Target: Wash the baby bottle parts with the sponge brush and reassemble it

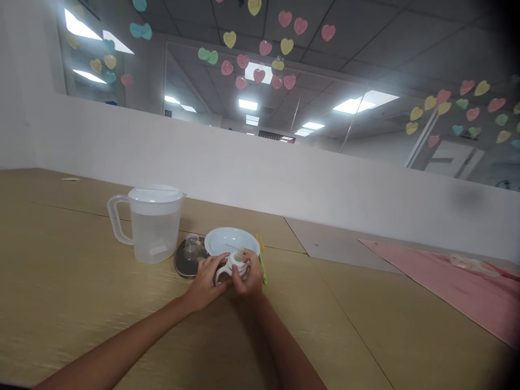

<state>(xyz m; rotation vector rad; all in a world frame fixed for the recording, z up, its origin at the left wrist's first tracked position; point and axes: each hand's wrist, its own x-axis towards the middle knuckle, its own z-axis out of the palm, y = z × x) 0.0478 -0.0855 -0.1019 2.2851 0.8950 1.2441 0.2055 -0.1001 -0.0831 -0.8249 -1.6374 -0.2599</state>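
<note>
Both hands are on a white bottle top (236,262) with a loop handle and a pale, teat-like tip. My left hand (207,281) closes on the handle side. My right hand (252,275) grips the ring and tip from the other side, fingers bent round it. Just beyond them lies a white bowl (231,235), partly covered by the hands. A dark round metal tray (186,266) sits left of the bowl and bears a clear domed cap (192,246). To the right, partly hidden by my right hand, is a thin tool with a yellow end and green handle (265,273).
A lidded clear plastic pitcher (156,230) with liquid in it stands to the left on the wooden table (81,260). A pink sheet (455,287) covers the right side, with a crumpled plastic bag (473,264) on it. A white wall (244,160) with windows above bounds the back.
</note>
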